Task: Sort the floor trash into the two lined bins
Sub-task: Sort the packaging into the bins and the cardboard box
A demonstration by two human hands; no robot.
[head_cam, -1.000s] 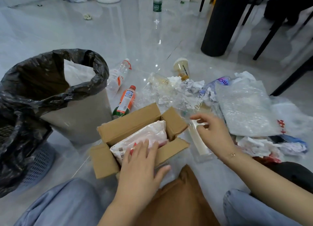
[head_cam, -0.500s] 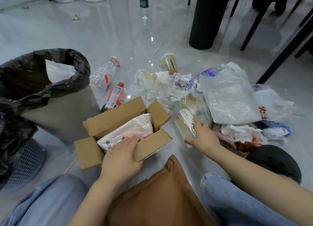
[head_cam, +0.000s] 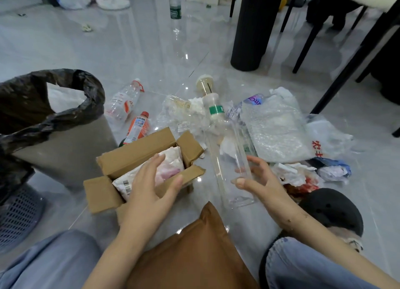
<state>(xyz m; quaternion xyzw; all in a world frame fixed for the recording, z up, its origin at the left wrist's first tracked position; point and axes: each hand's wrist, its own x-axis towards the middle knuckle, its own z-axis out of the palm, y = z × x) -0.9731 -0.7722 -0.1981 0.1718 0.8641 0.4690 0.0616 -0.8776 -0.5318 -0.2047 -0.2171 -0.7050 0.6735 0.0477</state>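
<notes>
Left hand [head_cam: 149, 187] rests on the open brown cardboard box [head_cam: 138, 152] on the grey tiled floor [head_cam: 129, 50], fingers spread over the white plastic packet [head_cam: 171, 163] inside, thumb on the near flap; grip relaxed, not curled round anything. Right hand [head_cam: 262, 182] holds a tall clear plastic cup [head_cam: 229, 158] with a green band, fingers loosely curled round its lower end. Bin lined with a black bag [head_cam: 54, 106] stands left of box. Clear bottle [head_cam: 123, 102], orange-label bottle [head_cam: 137, 127], bubble wrap [head_cam: 275, 130], crumpled paper [head_cam: 290, 174] lie on floor beyond.
</notes>
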